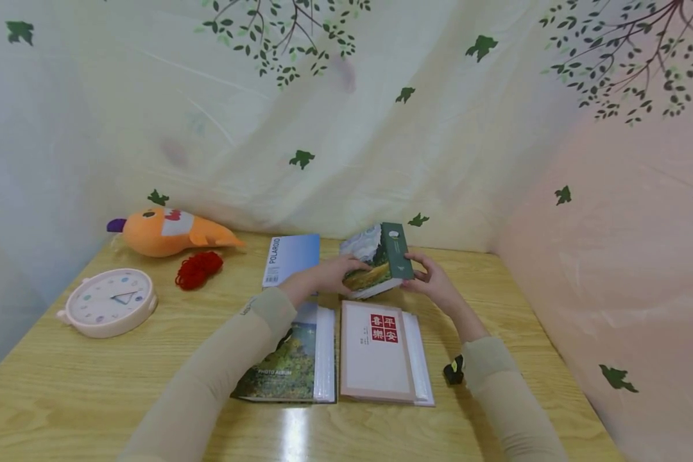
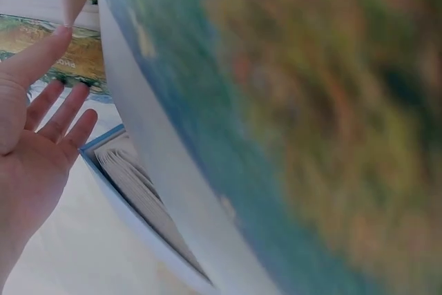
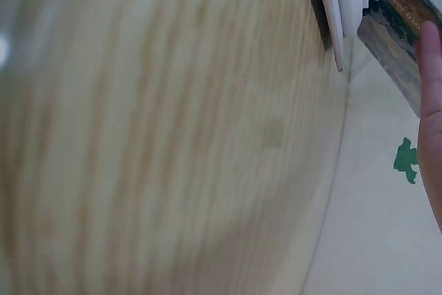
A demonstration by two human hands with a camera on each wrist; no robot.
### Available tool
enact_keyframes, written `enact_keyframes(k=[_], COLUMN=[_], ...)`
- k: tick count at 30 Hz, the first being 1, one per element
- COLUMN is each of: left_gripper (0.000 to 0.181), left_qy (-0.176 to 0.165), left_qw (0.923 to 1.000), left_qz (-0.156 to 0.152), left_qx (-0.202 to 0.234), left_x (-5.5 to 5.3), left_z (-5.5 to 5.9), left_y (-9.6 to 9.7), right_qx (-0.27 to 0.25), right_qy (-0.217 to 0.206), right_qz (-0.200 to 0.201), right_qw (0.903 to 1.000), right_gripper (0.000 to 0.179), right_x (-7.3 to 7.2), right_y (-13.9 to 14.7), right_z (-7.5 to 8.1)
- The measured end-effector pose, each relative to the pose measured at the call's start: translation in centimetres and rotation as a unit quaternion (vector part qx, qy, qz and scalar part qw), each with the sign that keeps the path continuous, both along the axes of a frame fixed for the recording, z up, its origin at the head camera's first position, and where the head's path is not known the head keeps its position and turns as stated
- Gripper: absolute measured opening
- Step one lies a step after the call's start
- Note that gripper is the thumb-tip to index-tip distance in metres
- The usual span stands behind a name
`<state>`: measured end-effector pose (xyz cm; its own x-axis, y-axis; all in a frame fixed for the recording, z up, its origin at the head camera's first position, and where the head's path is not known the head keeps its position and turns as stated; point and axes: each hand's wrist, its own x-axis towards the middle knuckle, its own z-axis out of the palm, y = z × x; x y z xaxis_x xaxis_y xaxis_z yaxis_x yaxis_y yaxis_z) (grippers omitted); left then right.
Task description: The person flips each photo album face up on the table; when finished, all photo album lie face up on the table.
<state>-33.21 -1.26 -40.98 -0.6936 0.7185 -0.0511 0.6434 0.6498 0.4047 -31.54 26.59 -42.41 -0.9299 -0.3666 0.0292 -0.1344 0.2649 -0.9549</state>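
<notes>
Toward the back of the table, both hands hold a thick photo album (image 1: 369, 256) with a painted landscape cover and a dark green spine, tilted up. My left hand (image 1: 336, 274) is at its left side, fingers over the painted cover. In the left wrist view, the left hand's (image 2: 34, 150) finger and thumb tips overlap the album (image 2: 86, 53). My right hand (image 1: 433, 279) grips the spine side, with fingers high on the spine and thumb near the bottom corner. Right in front of it lies a pink-edged album (image 1: 375, 359) with red square lettering.
A landscape photo album (image 1: 289, 366) lies under the left forearm, and a blue Polaroid box-like album (image 1: 300, 253) lies behind it. At left are a round clock (image 1: 112, 301), red yarn (image 1: 199, 269) and an orange plush toy (image 1: 162, 231). A leaf-printed curtain (image 1: 335, 128) hangs behind the table.
</notes>
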Motion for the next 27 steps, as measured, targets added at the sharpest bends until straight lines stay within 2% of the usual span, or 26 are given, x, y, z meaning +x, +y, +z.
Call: enact_keyframes(k=[3, 5, 9, 13, 22, 27], left_gripper=[0.066, 0.065, 0.064, 0.063, 0.063, 0.060], left_qy=[0.005, 0.007, 0.004, -0.003, -0.023, -0.015], left_qw=[0.9997, 0.9993, 0.9984, 0.9976, 0.9969, 0.9976], left_qz=[-0.007, -0.012, -0.016, -0.018, -0.014, -0.023], left_qx=[-0.022, -0.036, -0.055, -0.066, -0.074, -0.064], left_x=[-0.1, -0.1, -0.1, 0.0, 0.1, -0.1], left_z=[-0.1, -0.2, -0.3, -0.4, -0.5, -0.4], left_y=[-0.2, -0.3, -0.6, -0.8, -1.2, -1.5], right_qx=[0.026, 0.058, 0.128, 0.179, 0.233, 0.257], right_qy=[0.006, 0.017, 0.050, 0.065, 0.065, 0.061], right_qz=[0.010, 0.010, 0.016, 0.028, 0.056, 0.061], right_qw=[0.9996, 0.9982, 0.9905, 0.9814, 0.9687, 0.9624], right_gripper=[0.064, 0.066, 0.064, 0.063, 0.065, 0.068], right_x=[0.5, 0.5, -0.2, -0.8, -1.6, -1.9], right_y=[-0.1, 0.0, 0.7, 1.1, 1.1, 1.1], right_z=[0.7, 0.6, -0.5, -1.3, -1.7, -1.7])
